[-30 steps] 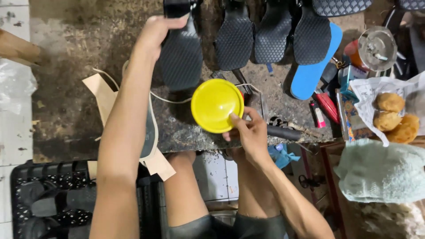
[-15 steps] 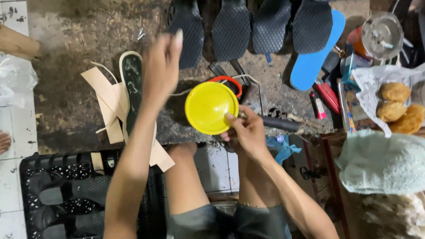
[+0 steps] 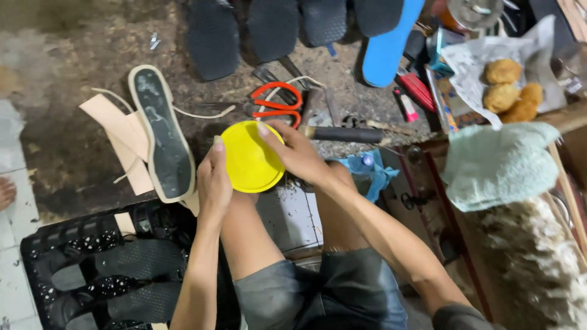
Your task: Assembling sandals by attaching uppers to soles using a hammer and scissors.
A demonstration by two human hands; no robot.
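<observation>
A round yellow lid (image 3: 249, 157) sits on a container between my knees. My left hand (image 3: 214, 178) grips its left edge, and my right hand (image 3: 295, 153) holds its right side with fingers over the rim. Just left of it a shoe sole (image 3: 161, 133) with a pale rim and dark centre lies on tan cardboard pieces (image 3: 116, 131). Red-handled scissors (image 3: 276, 104) lie right behind the lid.
Several dark soles (image 3: 269, 24) and a blue one (image 3: 386, 43) line the far edge. A dark-handled tool (image 3: 342, 133) lies to the right. Fried food on paper (image 3: 507, 88) and a pale green cloth (image 3: 498, 165) are at right. A black crate of sandals (image 3: 98, 269) stands lower left.
My left hand has come back from the far dark soles, where it set one down, to the yellow lid's left edge. My right hand has stayed on the lid throughout.
</observation>
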